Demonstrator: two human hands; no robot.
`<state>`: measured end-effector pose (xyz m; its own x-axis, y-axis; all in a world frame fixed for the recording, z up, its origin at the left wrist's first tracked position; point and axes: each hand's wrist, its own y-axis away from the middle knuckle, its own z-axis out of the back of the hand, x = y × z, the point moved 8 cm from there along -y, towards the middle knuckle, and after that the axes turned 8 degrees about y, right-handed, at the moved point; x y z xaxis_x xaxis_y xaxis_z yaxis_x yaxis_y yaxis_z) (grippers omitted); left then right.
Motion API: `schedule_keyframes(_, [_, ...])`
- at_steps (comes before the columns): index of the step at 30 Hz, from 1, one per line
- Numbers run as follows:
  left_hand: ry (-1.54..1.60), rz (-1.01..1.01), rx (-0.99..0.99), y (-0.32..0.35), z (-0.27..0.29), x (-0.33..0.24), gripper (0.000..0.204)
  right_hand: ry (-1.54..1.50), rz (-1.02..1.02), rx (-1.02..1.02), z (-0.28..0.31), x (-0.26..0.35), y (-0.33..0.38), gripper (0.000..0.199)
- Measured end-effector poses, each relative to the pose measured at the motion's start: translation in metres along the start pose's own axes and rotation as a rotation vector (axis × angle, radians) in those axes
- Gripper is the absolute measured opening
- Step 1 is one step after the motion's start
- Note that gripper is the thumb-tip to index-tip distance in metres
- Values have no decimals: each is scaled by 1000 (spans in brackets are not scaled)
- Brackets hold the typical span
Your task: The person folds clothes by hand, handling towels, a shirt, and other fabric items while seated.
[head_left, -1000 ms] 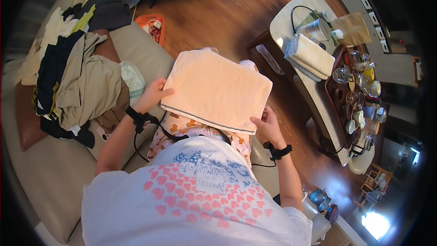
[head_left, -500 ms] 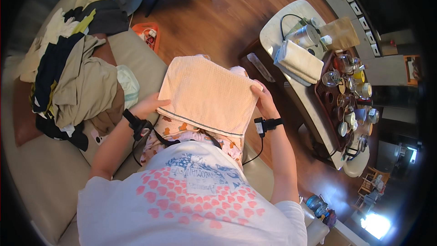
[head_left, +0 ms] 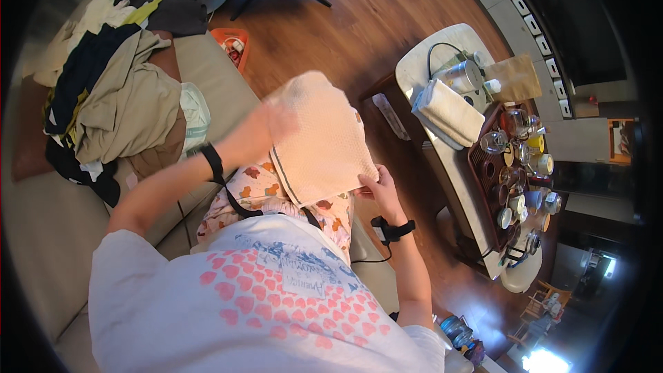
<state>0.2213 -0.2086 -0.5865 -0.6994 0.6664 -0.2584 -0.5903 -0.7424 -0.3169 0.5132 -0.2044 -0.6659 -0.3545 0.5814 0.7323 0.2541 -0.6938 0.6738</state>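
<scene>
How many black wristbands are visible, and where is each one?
2: the left wristband, on the wrist behind the blurred left hand; and the right wristband, below the right hand, which holds the peach towel. I see no others.

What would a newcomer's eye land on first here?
Probably the peach towel in the middle, its lower right corner held by the right hand, with the left hand blurred at its left side. Next, the heap of clothes on the sofa at left, then the glassware crowding the table at right.
</scene>
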Motion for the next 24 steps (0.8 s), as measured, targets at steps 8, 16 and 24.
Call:
schedule_keyframes(8, [7,-97,217,21,-35,-76,57,1379,1001,-477,3,58,23,64])
schedule_keyframes(16, [-195,-124,8,5,-37,-92,37,1582,1333,-208,-40,92,9,43])
schedule_keyframes(24, [767,547,-404,-39,100,20,28,613,1002,-154,2,209,40,21])
